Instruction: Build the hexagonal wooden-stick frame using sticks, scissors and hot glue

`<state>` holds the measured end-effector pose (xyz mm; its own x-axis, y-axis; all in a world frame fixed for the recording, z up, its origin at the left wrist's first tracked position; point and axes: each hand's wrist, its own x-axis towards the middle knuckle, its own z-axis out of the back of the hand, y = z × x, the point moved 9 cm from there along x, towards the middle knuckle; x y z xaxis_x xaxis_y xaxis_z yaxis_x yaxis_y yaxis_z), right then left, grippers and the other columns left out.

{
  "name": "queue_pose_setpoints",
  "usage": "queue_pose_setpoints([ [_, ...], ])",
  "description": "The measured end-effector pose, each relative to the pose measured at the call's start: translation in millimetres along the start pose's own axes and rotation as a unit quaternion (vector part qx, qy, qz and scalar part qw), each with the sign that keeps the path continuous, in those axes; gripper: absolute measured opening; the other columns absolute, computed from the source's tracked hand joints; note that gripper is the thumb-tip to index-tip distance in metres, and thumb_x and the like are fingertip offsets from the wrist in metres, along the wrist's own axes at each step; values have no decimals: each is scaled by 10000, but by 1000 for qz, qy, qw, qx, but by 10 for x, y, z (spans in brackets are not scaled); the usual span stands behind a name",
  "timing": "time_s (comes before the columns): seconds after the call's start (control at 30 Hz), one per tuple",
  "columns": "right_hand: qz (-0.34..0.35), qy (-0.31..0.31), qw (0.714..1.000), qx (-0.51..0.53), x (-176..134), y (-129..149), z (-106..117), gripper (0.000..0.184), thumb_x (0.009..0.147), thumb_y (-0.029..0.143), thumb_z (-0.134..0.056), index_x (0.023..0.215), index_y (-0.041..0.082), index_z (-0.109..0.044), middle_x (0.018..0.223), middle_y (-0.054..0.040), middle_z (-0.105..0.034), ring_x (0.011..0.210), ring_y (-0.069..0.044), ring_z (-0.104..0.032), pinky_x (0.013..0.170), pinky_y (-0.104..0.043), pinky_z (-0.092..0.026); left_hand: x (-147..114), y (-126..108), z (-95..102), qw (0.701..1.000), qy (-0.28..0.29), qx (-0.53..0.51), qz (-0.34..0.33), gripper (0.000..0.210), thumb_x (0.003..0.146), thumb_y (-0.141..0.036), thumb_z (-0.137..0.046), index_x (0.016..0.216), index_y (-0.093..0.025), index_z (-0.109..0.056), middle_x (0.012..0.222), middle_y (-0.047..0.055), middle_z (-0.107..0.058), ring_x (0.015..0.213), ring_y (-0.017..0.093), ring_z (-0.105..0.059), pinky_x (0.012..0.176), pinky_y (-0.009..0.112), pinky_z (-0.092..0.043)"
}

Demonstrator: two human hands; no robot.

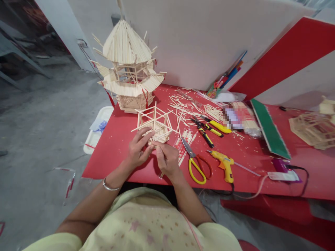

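A small six-sided frame of thin wooden sticks (155,120) stands on the red table in front of me, its floor made of sticks laid side by side. My left hand (140,148) is closed at the frame's near left edge, index finger over the rim and thumb below. Close beside it, my right hand (168,158) has its fingers pinched together at the front edge. What lies between the right fingertips is too small to make out. A bag of wooden sticks (188,139) lies just right of the frame, and scissors (193,162) with yellow and red handles rest beside it.
A tall stick pagoda (131,66) stands behind the frame. Loose sticks (180,106), pliers (202,134), a yellow-handled cutter (218,126) and a yellow glue gun (222,164) lie to the right. Beyond are a green board (270,129), a power strip (284,176) and another stick structure (311,129).
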<state>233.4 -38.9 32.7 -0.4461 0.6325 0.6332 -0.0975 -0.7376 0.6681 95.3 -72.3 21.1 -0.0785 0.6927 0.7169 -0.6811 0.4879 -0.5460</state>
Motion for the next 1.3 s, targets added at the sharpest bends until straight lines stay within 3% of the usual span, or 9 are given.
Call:
queue_pose_setpoints([
  [1.3, -13, 8, 1000, -8, -33, -47, -24, 354, 1048, 214, -470, 1313, 232, -705, 1155, -61, -811, 1026, -178, -779, 907, -318, -627, -7, 7, -5, 1000, 2, 8, 5, 472, 1034, -374, -572, 1488, -247, -580, 1462, 180, -581, 1316, 301, -613, 1031, 464, -567],
])
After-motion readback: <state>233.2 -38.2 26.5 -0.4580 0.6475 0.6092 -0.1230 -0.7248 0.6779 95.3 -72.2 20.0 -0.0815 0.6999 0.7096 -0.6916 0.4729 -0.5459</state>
